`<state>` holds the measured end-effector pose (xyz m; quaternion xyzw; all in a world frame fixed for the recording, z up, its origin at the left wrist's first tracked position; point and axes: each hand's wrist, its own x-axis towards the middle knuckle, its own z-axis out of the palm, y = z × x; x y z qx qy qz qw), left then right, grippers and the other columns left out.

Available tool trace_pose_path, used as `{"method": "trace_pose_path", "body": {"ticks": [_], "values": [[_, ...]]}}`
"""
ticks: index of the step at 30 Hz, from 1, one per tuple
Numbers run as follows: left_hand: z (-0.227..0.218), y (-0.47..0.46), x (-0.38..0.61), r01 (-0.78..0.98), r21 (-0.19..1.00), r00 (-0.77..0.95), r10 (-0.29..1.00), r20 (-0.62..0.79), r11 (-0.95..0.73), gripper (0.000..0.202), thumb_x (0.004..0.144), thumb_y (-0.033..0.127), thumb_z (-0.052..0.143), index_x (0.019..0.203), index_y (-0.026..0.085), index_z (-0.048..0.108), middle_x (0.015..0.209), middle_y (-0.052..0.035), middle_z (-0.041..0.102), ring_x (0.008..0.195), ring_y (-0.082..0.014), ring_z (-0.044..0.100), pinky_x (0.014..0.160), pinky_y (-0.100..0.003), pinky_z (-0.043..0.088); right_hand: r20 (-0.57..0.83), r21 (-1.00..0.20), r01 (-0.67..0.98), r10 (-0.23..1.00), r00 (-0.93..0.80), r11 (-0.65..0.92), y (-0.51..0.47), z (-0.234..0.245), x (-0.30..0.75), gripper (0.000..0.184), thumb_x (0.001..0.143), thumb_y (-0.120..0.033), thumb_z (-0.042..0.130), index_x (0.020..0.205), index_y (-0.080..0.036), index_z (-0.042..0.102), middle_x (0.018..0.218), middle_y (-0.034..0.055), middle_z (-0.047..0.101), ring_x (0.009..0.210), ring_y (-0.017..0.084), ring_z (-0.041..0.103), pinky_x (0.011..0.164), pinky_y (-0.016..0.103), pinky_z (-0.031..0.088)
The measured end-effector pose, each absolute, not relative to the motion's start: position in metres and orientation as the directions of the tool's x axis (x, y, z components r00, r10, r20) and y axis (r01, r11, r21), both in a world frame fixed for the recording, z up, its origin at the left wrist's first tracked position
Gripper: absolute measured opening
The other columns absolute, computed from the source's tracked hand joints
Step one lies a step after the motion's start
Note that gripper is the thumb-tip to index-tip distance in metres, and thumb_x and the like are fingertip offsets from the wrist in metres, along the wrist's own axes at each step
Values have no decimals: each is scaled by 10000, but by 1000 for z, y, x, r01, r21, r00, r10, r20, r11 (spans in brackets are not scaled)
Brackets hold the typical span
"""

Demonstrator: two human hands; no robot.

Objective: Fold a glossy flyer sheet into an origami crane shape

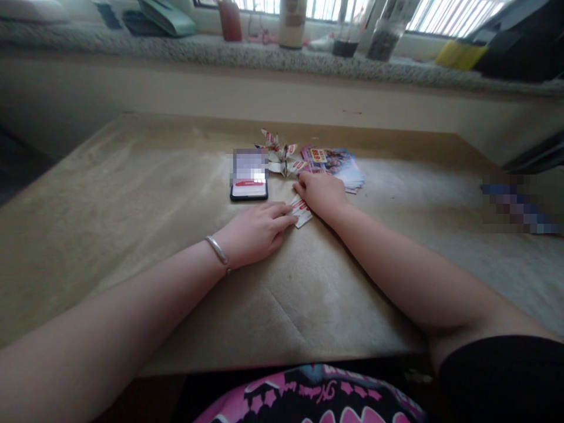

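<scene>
A small folded piece of white paper with red print [301, 212] lies flat on the table between my hands. My left hand [259, 229], with a silver bangle at its wrist, rests with fingers stretched out and fingertips on the paper's left edge. At the paper's upper right, my right hand [324, 192] has its fingers curled together on it and covers part of it. Just beyond are folded paper shapes with pointed tips [284, 160], printed in red and white. Behind my right hand sits a stack of colourful printed leaflets [343, 164].
A phone [249, 187] with its screen lit lies left of the paper shapes. The table [145, 211] meets a wall below a stone windowsill [247, 54] holding several bottles and jars. A blurred blue item [520, 205] is at the far right.
</scene>
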<state>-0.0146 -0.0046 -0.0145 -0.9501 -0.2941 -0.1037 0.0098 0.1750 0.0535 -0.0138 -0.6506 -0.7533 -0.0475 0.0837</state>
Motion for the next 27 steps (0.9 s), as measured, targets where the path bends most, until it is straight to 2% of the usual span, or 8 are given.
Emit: {"method": "trace_pose_path", "body": {"ticks": [5,9,14,18,22,27], "values": [[-13,-6,-13,579,21,797,571,196,-815,427,885,155,460,1290,100,584,1355,-135,580,1262,-256,540,1079,-405,461,182,-147,974,973,-144,171,53,-20,182,247,922,-426,493,936,-221,631,918,82,725,831,245,645,632,301,371],[-11,-7,-12,597,-11,787,584,198,-802,444,881,170,456,1299,80,573,1339,-140,591,1240,-260,556,1066,-403,471,170,-247,941,966,-193,232,45,-22,191,253,863,-449,579,969,-220,578,892,49,709,753,204,614,585,280,316],[-10,-10,-11,608,-47,785,591,185,-793,443,874,183,475,1294,89,578,1332,-145,594,1222,-281,567,1036,-436,487,161,-236,922,948,-273,306,25,-18,196,197,862,-402,560,923,-215,566,820,50,684,702,192,578,560,270,283],[-8,-12,-10,613,-58,782,595,186,-788,453,881,185,465,1309,80,567,1350,-149,585,1245,-280,557,1052,-438,473,162,-298,893,940,-301,337,11,-16,203,179,854,-386,579,893,-211,566,771,25,654,622,154,518,547,263,284],[-8,-12,-9,623,-39,773,607,184,-781,455,869,175,456,1290,59,580,1348,-145,593,1241,-267,569,1069,-411,466,173,-306,870,921,-349,387,3,-18,210,143,862,-352,589,867,-209,592,779,24,639,678,162,519,593,268,321],[-10,-13,-10,631,-28,759,609,231,-775,428,851,146,458,1244,70,612,1302,-134,628,1191,-246,605,1036,-379,498,192,-277,879,919,-344,387,-5,-22,212,162,893,-313,566,996,-209,635,818,34,641,763,191,549,693,301,378]]}}
